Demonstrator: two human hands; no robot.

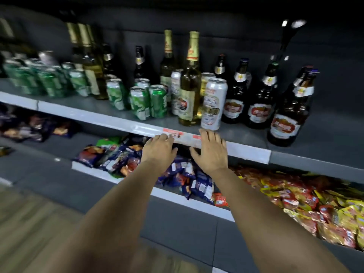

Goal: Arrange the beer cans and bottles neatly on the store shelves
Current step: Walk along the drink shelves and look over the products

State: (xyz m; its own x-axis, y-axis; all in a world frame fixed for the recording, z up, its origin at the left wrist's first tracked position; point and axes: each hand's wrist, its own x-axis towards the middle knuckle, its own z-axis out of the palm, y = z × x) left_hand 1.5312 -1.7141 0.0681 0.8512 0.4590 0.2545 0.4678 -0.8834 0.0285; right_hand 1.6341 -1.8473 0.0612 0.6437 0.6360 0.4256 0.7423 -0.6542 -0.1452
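Both hands are empty: the left hand [160, 148] rests with fingers spread on the shelf's price rail [177, 137], and the right hand [210, 149] lies open just beside it, fingertips close under the silver can [214, 104]. That can stands at the near edge, beside a clear tall bottle [189, 91], with green cans [147, 101] to the left and brown bottles [262, 99] to the right. Judged step: between grasps. Next move calls for grasping the silver can and seating it with its fellows.

One head-worn wide-angle view looks forward and down, close to the grey metal store shelf [110, 113], seemingly tilted; edges blur, nothing shared.
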